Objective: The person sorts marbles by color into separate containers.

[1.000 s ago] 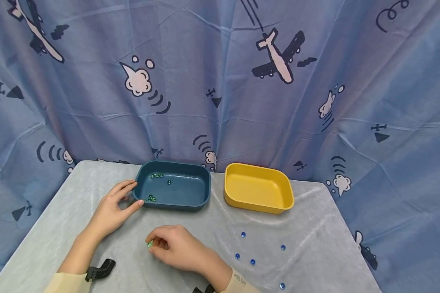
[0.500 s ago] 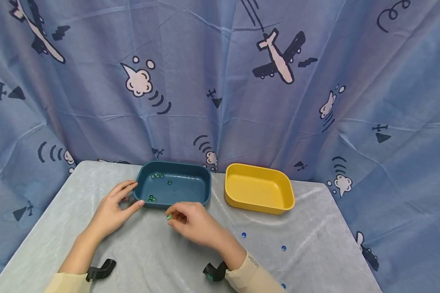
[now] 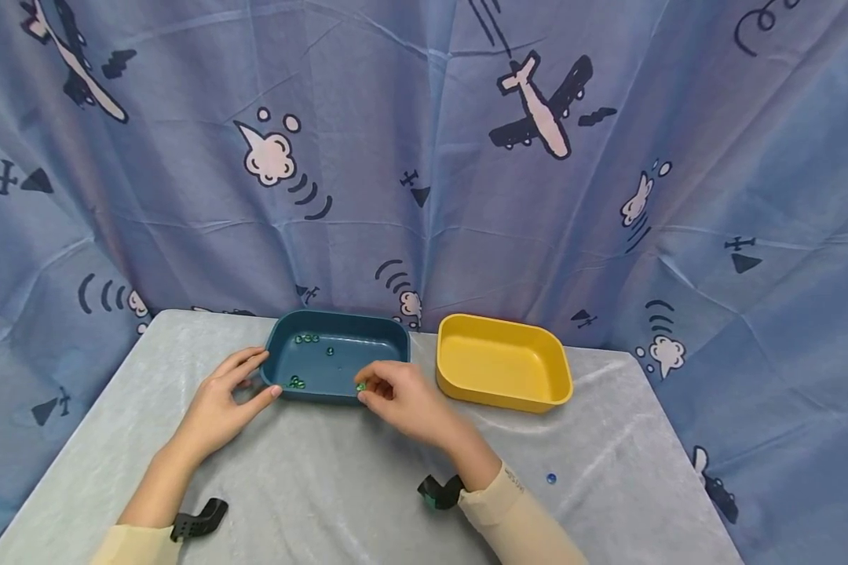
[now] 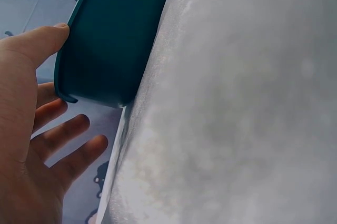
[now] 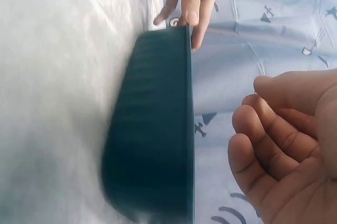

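Note:
At the near right part of the teal tray, my right hand pinches a green bead between thumb and fingertips, above the rim. My left hand touches the tray's left end, thumb on the near rim and fingers relaxed at the side. In the left wrist view the left thumb rests on the rim of the tray, the other fingers loosely spread. Several green beads lie inside the tray. In the right wrist view my right hand is beside the tray, its bead not discernible.
A yellow tray stands to the right of the teal one. One blue bead lies on the grey cloth at the right; the right forearm covers part of the cloth. A patterned blue curtain hangs behind the table.
My right hand has moved up and to the right with the green bead, from the cloth to the tray's near rim. Its forearm now hides several blue beads. The left hand keeps its place.

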